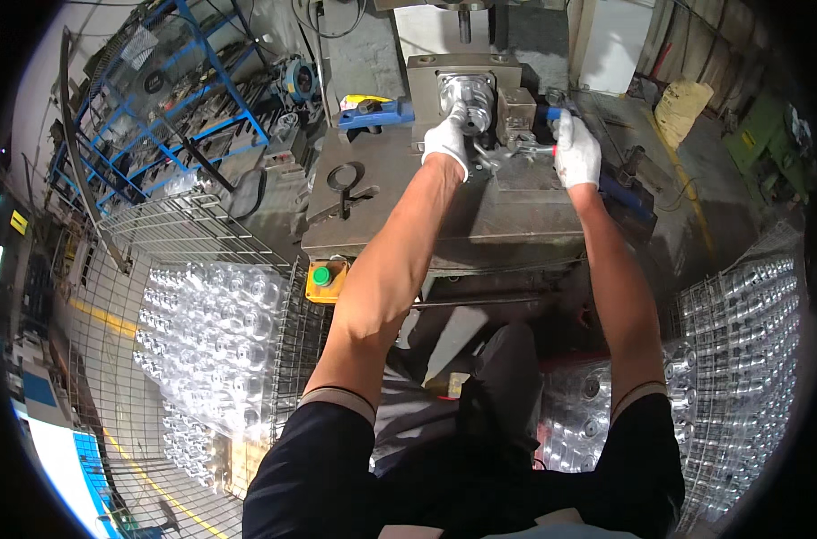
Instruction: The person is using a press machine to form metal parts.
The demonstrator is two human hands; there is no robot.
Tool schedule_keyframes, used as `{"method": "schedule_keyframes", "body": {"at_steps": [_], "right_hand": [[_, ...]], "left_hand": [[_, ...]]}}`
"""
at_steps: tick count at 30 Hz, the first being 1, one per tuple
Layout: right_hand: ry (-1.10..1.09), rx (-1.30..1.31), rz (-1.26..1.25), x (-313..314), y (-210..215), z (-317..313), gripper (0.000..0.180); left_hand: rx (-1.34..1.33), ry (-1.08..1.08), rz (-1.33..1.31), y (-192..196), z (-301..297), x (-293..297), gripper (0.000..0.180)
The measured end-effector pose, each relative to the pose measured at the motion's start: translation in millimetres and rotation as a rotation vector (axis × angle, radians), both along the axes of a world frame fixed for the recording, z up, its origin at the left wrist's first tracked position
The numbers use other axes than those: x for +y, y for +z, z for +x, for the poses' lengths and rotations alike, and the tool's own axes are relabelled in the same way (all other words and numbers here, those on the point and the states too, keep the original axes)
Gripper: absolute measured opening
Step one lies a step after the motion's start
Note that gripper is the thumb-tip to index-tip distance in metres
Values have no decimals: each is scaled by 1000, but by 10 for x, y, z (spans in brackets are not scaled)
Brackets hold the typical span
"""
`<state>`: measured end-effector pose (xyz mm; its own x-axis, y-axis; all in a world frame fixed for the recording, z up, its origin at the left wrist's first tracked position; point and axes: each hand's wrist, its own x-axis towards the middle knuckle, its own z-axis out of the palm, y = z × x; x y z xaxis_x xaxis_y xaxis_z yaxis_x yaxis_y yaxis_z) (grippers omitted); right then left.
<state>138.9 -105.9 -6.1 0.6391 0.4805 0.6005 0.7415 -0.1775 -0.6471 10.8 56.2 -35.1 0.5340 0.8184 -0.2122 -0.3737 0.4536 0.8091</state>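
My left hand (446,145), in a white glove, is closed on the lower front of a shiny round metal part (467,92). This part sits in a grey metal fixture (426,81) on the machine table. My right hand (577,154), also gloved in white, is curled to the right of the fixture's block (516,108). A blue piece (547,114) and a small red tip show beside its fingers; what it grips is largely hidden. Metal shavings (521,144) lie between the two hands.
A ring-shaped metal piece (342,178) and a blue tool (377,115) lie on the table's left. A yellow box with a green button (324,278) hangs at its front edge. Wire baskets (197,220) of shiny metal parts stand on both sides. A vertical spindle (465,25) hangs above.
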Motion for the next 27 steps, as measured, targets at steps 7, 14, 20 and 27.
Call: {"method": "schedule_keyframes", "body": {"at_steps": [7, 14, 20, 27], "right_hand": [[-223, -14, -254, 211, -6, 150, 55], [-64, -355, -254, -1165, -442, -700, 47], [-251, -289, -552, -1955, -971, -640, 52], [-343, -406, -772, -1949, -1190, -617, 54]], "left_hand": [[514, 35, 319, 265, -325, -415, 55], [688, 307, 1224, -154, -2158, -1023, 42], [1232, 290, 1479, -579, -3186, -1165, 74], [1348, 173, 1473, -889, -3339, -1146, 82]]}}
